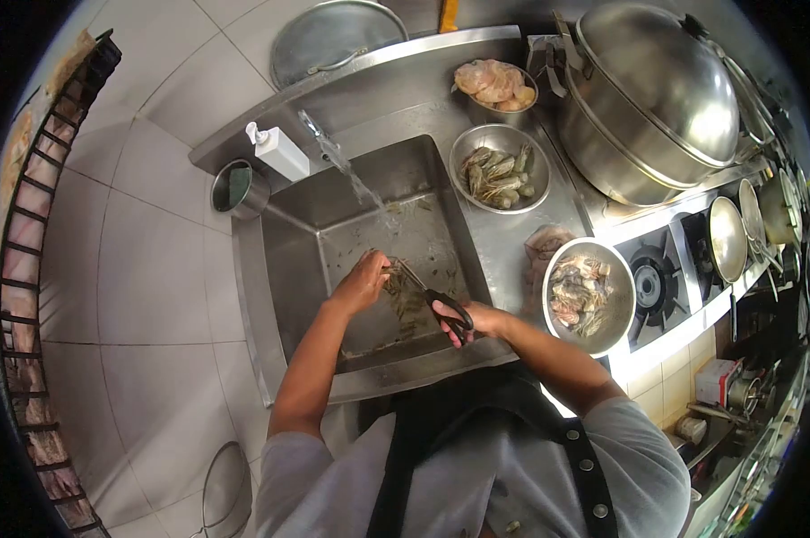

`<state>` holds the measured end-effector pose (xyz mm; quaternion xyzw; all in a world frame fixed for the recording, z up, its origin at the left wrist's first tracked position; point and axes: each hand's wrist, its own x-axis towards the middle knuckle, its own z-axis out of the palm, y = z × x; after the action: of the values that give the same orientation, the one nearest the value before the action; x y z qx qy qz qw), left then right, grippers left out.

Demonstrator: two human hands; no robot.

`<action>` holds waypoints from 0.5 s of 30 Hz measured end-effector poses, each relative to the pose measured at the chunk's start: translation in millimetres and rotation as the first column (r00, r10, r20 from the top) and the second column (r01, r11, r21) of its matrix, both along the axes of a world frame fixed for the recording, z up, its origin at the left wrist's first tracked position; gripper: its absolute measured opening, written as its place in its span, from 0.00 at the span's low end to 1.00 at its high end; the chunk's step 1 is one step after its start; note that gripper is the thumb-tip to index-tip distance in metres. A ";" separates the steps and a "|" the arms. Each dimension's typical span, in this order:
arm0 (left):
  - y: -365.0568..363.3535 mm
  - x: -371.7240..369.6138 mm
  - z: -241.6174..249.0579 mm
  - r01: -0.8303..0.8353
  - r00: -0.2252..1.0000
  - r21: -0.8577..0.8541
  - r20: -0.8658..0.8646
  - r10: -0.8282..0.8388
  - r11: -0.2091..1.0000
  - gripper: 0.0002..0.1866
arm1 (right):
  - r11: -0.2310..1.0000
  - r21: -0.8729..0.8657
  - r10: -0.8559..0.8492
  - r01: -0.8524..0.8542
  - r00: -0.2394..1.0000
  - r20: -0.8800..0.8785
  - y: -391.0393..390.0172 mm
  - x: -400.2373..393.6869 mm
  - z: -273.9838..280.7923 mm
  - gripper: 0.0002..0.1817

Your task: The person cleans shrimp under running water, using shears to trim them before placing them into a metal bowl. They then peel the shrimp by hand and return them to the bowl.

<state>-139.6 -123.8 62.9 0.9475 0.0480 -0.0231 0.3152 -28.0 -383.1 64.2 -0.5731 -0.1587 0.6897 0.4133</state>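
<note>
Working over the steel sink (279, 260), the left hand (362, 282) is closed around a prawn (394, 278) near the basin's middle, under water running from the tap (320, 134). The right hand (476, 320) has its fingers through the black handles of kitchen scissors (432, 296), blades pointing at the prawn. On the sink's right edge stand a bowl of raw prawns (499, 175) and a bowl of shells and scraps (589, 291). A soap dispenser (277, 151) stands at the back left corner.

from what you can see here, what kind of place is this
Probably a commercial kitchen: a steel sink under running water, metal bowls of shrimp, a big steamer pot and a gas burner.
</note>
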 end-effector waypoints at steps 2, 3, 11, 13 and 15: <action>-2.9 0.6 3.4 0.008 1.000 -0.001 -0.027 -0.008 1.000 0.13 | 1.000 0.014 0.016 -0.016 1.000 0.022 -0.2 -1.9 -4.3 0.35; -4.2 1.5 4.3 0.017 0.999 -0.002 -0.050 -0.017 1.000 0.13 | 0.999 0.028 0.030 -0.032 0.998 0.050 -0.3 -2.1 -5.7 0.36; -0.5 -2.6 -14.8 -0.011 1.000 -0.065 -0.016 0.010 0.998 0.13 | 0.992 0.107 -0.076 0.061 0.987 0.140 -0.4 -4.5 -9.9 0.36; 1.5 -0.4 -17.7 -0.054 0.999 -0.080 -0.009 0.053 0.995 0.13 | 0.982 0.140 -0.142 0.123 0.981 0.134 -1.8 -3.7 -11.8 0.37; -0.1 8.3 -14.7 -0.412 0.908 -0.237 -0.033 0.417 0.880 0.14 | 0.990 0.111 -0.099 0.092 0.993 0.057 -1.5 -1.4 -13.6 0.40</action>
<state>-131.3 -123.9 48.2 0.8706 0.2433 0.0481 0.4248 -29.4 -384.6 50.7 -0.5781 -0.1810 0.6411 0.4711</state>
